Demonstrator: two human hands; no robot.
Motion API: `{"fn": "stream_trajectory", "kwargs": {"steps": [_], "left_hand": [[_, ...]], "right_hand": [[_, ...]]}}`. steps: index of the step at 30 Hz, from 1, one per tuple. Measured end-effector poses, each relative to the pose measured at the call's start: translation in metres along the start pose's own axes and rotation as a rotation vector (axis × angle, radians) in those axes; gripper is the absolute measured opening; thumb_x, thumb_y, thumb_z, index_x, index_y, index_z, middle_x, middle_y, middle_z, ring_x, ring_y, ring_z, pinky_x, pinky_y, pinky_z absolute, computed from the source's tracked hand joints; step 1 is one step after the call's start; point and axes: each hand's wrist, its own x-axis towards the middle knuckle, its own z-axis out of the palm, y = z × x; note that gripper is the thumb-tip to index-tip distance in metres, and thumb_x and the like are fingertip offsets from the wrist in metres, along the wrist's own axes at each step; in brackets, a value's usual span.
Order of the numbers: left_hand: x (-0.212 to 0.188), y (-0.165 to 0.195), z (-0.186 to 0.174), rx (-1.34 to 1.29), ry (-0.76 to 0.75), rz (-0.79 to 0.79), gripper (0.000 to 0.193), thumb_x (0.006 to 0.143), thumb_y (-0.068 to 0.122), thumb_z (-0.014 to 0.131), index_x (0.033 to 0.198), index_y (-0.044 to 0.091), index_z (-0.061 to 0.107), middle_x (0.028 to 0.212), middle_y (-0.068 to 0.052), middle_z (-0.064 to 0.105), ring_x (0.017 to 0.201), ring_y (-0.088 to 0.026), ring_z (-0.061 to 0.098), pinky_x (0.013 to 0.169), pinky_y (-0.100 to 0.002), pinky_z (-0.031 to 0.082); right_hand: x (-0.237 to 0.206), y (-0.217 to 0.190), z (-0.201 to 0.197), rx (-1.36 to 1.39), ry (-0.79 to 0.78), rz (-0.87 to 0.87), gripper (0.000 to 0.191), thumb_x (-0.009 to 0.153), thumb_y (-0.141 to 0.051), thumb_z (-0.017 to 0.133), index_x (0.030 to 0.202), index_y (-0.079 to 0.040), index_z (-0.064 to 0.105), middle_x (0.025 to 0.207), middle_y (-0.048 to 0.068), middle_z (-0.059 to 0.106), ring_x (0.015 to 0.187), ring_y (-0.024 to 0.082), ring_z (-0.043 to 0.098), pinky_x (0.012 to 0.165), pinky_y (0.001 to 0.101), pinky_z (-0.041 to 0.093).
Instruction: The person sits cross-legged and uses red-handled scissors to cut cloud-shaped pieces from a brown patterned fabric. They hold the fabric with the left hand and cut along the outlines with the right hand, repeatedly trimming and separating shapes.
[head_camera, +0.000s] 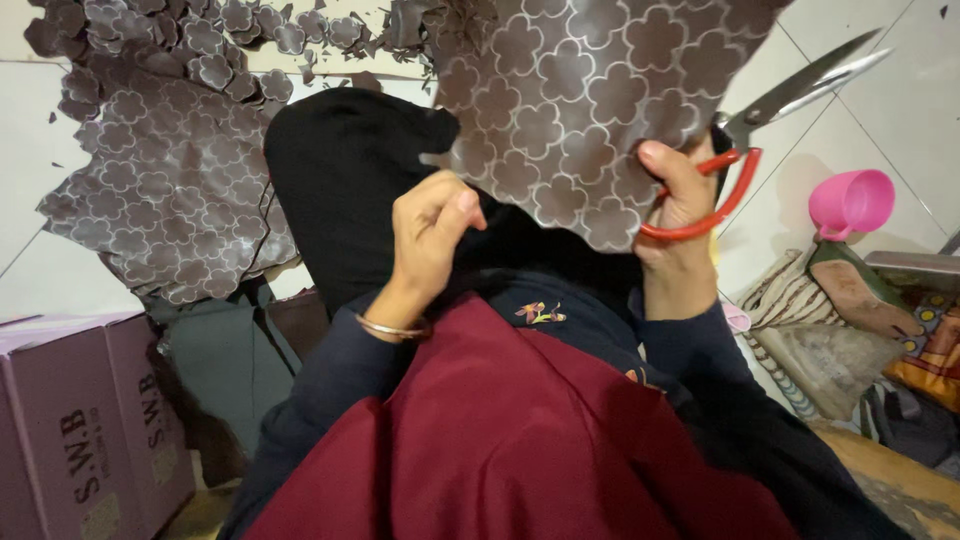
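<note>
While right hand grips scissors, patterned sheet lies beside grip

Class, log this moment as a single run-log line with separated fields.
left hand: curled against black cloth | right hand: in red-handled scissors, gripping patterned brown sheet | blades: open | nearby: pink cup

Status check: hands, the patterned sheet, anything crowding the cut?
Right hand grips red-handled scissors, blades open. Left hand curled shut on the lower edge of the brown clover-patterned sheet. Cut scraps of the same material heaped on floor at left; nothing at blades.
</note>
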Motion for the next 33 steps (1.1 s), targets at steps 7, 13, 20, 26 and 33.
{"fn": "stream_trajectory", "kwargs": {"steps": [7,13,20,26,33], "left_hand": [[0.017,-0.024,-0.012,-0.590,-0.307,-0.398,0.041,0.104,0.044,0.054,0.110,0.005,0.068,0.110,-0.004,0.073,0.099,-0.014,0.065,0.091,-0.030,0.055],[0.021,-0.003,-0.012,-0.945,-0.289,-0.302,0.052,0.098,0.026,0.074,0.141,0.005,0.054,0.131,-0.009,0.061,0.119,-0.017,0.063,0.105,-0.035,0.052],[0.016,-0.001,-0.029,-0.993,-0.638,-0.435,0.039,0.098,0.021,0.072,0.123,-0.008,0.065,0.113,-0.018,0.074,0.104,-0.027,0.071,0.094,-0.040,0.056],[0.008,0.012,-0.024,-0.682,-0.517,-0.646,0.031,0.093,0.020,0.074,0.113,-0.004,0.069,0.100,-0.011,0.071,0.083,-0.018,0.065,0.068,-0.033,0.048],[0.008,0.034,-0.002,-0.890,-0.313,-0.504,0.027,0.107,0.029,0.063,0.105,0.004,0.073,0.094,-0.003,0.070,0.084,-0.012,0.064,0.079,-0.028,0.053]], "right_hand": [[-0.014,-0.033,0.011,0.045,0.021,-0.083,0.069,0.084,0.002,0.059,0.152,0.003,0.045,0.134,0.019,0.062,0.121,0.031,0.066,0.109,0.0409,0.055],[-0.016,-0.055,0.031,-0.015,0.010,-0.140,0.068,0.083,0.000,0.058,0.151,0.005,0.048,0.131,0.021,0.064,0.117,0.032,0.067,0.108,0.0400,0.056],[-0.017,-0.067,0.056,-0.086,-0.041,-0.123,0.061,0.087,-0.002,0.060,0.147,0.005,0.048,0.125,0.020,0.064,0.111,0.030,0.069,0.102,0.0383,0.058],[-0.024,-0.071,0.037,-0.271,-0.080,-0.114,0.055,0.087,-0.007,0.063,0.140,0.004,0.054,0.122,0.016,0.065,0.108,0.025,0.069,0.100,0.0326,0.058],[0.012,-0.056,-0.012,-0.533,-0.041,-0.439,0.031,0.098,-0.026,0.072,0.115,-0.005,0.056,0.118,0.016,0.069,0.092,0.023,0.069,0.083,0.0356,0.058]]}}
